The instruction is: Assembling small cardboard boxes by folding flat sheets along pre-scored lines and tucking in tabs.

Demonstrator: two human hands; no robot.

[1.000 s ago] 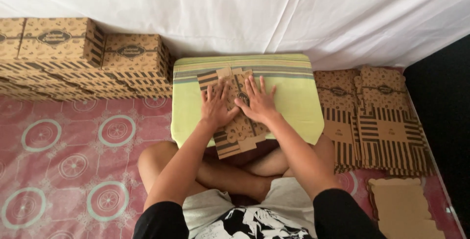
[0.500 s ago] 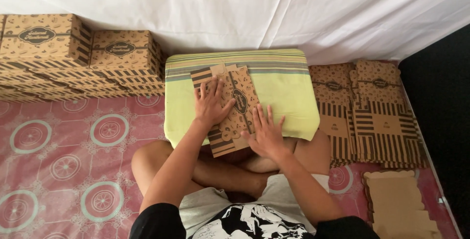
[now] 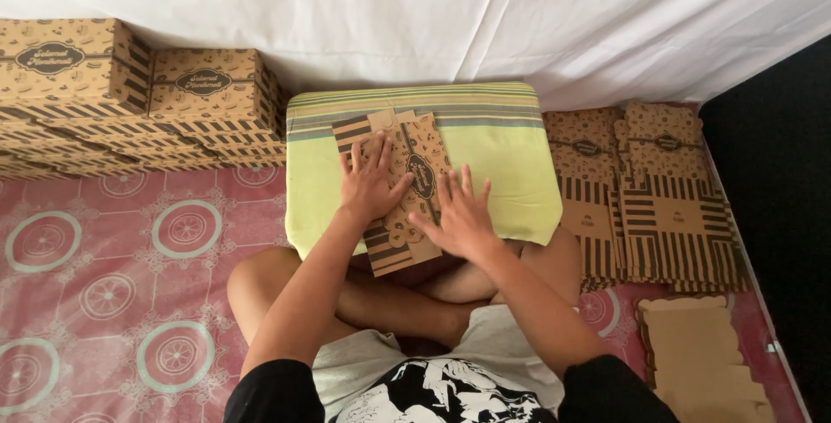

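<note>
Both hands lie flat with fingers spread, the left hand [image 3: 370, 182] and the right hand [image 3: 460, 215] pressing down on a flat brown cardboard sheet [image 3: 407, 189], gripping nothing, likely to keep it from sliding or popping up. That sheet lies on a green cushion [image 3: 511, 163] over the person's crossed legs. Left of the cushion stand folded boxes [image 3: 130, 94], and right of it lie more flat sheets [image 3: 649, 189].

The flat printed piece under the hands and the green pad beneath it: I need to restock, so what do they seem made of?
The flat printed piece looks like thin brown cardboard, matte, with dark stripes and crisp fold lines. The green pad appears to be a cloth-covered cushion: woven stripes, soft rounded edges.
</note>
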